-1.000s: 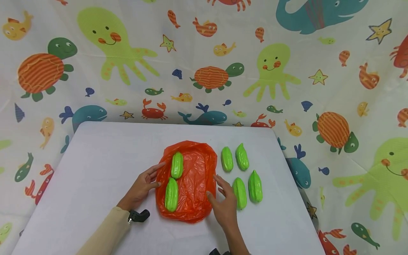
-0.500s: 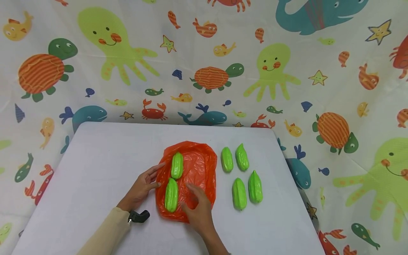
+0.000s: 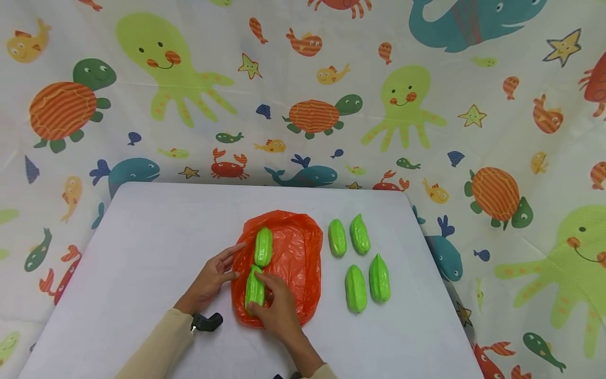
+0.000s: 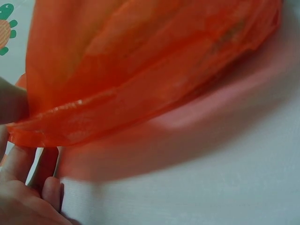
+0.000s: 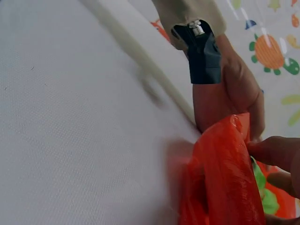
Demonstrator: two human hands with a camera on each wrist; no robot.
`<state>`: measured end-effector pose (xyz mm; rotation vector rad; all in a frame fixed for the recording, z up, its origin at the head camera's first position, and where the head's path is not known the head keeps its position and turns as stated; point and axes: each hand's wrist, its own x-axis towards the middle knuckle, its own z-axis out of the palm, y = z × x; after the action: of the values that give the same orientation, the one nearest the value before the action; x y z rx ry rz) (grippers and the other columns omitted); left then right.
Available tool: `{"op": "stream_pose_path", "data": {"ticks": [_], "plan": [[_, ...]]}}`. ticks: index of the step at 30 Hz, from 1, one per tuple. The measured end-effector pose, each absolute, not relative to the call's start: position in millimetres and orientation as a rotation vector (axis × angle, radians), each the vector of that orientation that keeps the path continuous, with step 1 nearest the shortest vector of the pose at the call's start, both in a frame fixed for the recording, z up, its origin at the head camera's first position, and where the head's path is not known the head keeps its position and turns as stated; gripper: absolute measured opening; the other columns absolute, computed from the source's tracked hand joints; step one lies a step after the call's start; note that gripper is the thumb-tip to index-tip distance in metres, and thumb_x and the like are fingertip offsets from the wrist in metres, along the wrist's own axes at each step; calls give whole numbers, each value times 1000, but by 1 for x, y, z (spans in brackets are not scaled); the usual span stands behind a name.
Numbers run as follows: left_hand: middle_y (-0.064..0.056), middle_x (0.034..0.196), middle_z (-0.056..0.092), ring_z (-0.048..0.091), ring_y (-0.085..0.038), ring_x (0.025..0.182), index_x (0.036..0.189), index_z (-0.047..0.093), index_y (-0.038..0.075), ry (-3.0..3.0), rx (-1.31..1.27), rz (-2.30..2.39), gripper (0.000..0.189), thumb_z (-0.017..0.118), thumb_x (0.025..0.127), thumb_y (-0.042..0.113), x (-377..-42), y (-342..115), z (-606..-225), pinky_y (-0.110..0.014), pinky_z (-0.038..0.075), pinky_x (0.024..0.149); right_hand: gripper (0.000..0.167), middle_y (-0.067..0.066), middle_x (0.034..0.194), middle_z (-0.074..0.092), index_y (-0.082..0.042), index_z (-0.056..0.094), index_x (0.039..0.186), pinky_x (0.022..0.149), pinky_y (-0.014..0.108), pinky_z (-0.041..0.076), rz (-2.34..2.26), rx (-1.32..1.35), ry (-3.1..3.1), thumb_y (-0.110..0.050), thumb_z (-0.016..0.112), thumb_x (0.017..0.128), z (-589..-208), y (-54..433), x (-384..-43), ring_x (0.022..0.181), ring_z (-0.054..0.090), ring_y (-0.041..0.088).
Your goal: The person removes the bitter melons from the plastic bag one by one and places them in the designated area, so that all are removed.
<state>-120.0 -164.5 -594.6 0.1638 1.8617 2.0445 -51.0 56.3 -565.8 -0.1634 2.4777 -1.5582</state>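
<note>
A red plastic bag (image 3: 295,263) lies open on the table with its rim folded back. Two glossy green ridged gourds lie inside along its left side, a far gourd (image 3: 263,247) and a near gourd (image 3: 254,292). My left hand (image 3: 208,281) holds the bag's left rim; in the left wrist view the thumb is above the red edge and the fingers (image 4: 21,161) below it. Reaching over the near rim, my right hand (image 3: 280,308) grips the near gourd between thumb and fingers, covering part of it. In the right wrist view the bag's raised side hides most of that gourd (image 5: 269,201).
To the right of the bag, several similar gourds lie on the white table (image 3: 156,237), among them an upper-row gourd (image 3: 360,235) and a lower-row gourd (image 3: 356,288). A curtain (image 3: 303,68) printed with sea animals hangs behind the table.
My right hand has moved left from the bag's right rim, over the bag, and now has its thumb and fingers on the near gourd. The left hand has stayed at the left rim.
</note>
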Motion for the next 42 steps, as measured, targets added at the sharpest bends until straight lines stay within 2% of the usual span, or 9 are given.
{"op": "stream_pose_path", "data": {"ticks": [3,5,12,17,24,29,37,42], "plan": [[-17,173,34,41,-22,155,165,38,12,1864,163,2041,74,68,98,2,-120,-164,-594,-12,47,108,67,3,153,58,-29,59,152,98,27,60,-1540,-176,2482,-21,84,91,-566,53,-52,124,62,15],[-17,173,35,39,-27,157,165,38,13,1865,162,2037,74,68,98,2,-120,-164,-594,-12,48,108,66,4,153,57,-29,60,151,97,27,59,-1535,-173,2484,-21,84,91,-566,53,-53,123,63,16],[-19,172,35,48,-4,146,165,38,12,1870,179,2043,74,67,98,0,-120,-165,-595,-13,49,107,68,6,155,55,-30,60,152,100,28,59,-1589,-145,2446,-19,84,90,-565,55,-51,128,62,20],[-18,173,34,47,-2,146,165,39,12,1876,174,2042,74,67,97,0,-120,-164,-594,-12,48,107,68,6,157,54,-34,59,152,103,38,61,-1611,-132,2466,-22,83,89,-556,61,-50,133,60,26],[-18,173,32,49,7,140,165,38,13,1863,167,2050,75,68,97,1,-120,-165,-594,-12,48,107,71,7,164,46,-31,56,155,98,34,63,-1699,-146,2474,-20,81,90,-544,76,-56,127,63,25],[-16,174,32,49,9,139,166,37,13,1857,165,2051,77,68,97,0,-120,-165,-597,-12,48,107,68,10,167,43,-28,56,155,101,38,62,-1788,-146,2461,-13,79,93,-534,90,-68,127,65,30],[-12,174,33,50,11,137,165,39,17,1859,125,2034,78,68,95,-2,-121,-165,-596,-13,50,106,70,5,163,49,-28,59,153,107,46,57,-1812,-56,2612,-5,80,89,-517,119,-94,135,60,27],[-14,175,31,48,10,138,165,38,17,1871,118,2019,78,68,95,-1,-121,-165,-595,-13,50,106,70,6,161,53,-27,61,151,106,55,57,-1830,14,2700,-5,82,88,-509,141,-111,135,61,31]]}}
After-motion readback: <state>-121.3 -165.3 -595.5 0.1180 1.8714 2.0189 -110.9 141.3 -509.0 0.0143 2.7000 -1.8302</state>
